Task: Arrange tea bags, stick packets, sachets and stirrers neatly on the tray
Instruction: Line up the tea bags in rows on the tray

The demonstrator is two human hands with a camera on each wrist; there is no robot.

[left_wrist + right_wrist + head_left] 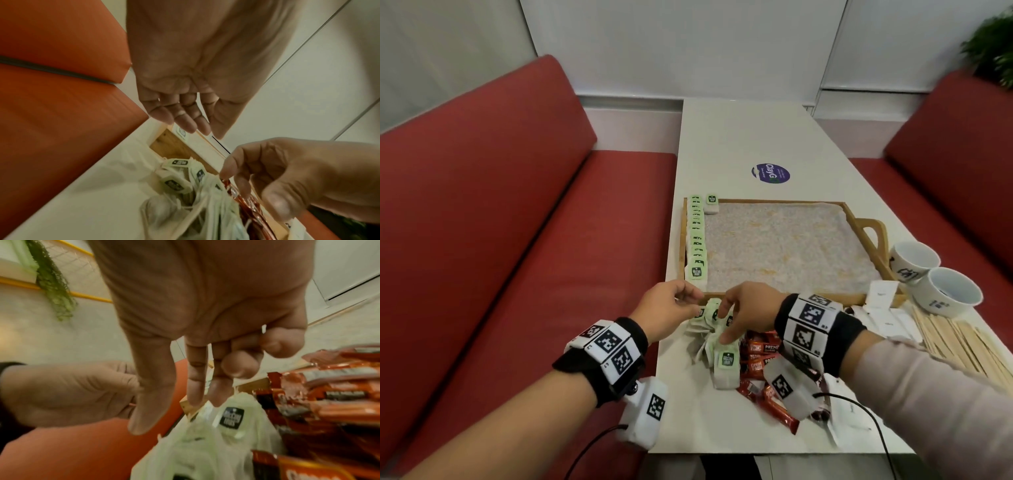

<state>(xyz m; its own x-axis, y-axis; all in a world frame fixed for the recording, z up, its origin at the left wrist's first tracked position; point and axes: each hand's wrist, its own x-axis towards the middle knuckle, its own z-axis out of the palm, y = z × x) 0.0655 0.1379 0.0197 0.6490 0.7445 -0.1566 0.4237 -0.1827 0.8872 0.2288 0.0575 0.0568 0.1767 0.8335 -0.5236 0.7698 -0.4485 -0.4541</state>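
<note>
Lowest in the head view, crinkly red foil stick packets (763, 373) lie heaped on the smooth white table (739, 137), partly hidden under the right wrist. Just above them sits a soft pile of pale-green tea bags (714, 329) with papery tags. The right hand (748, 308) hovers over that pile, index and middle fingers reaching down to the bags; whether it actually grips one, I cannot tell. The left hand (667, 308) hangs beside it at centre frame, fingers relaxed, holding nothing. At lower right, flat wooden stirrers (955, 339) fan out beside white paper sachets (883, 308), and two glossy white cups (935, 277) stand just above. Mid-frame, the rectangular wooden tray (869, 229), lined with a speckled mat, carries a neat row of tea bags (697, 236) along its left edge. A round purple sticker (770, 173) sits higher up. Red padded benches (500, 205) flank both sides; a plant (993, 44) is cut off at upper right.
</note>
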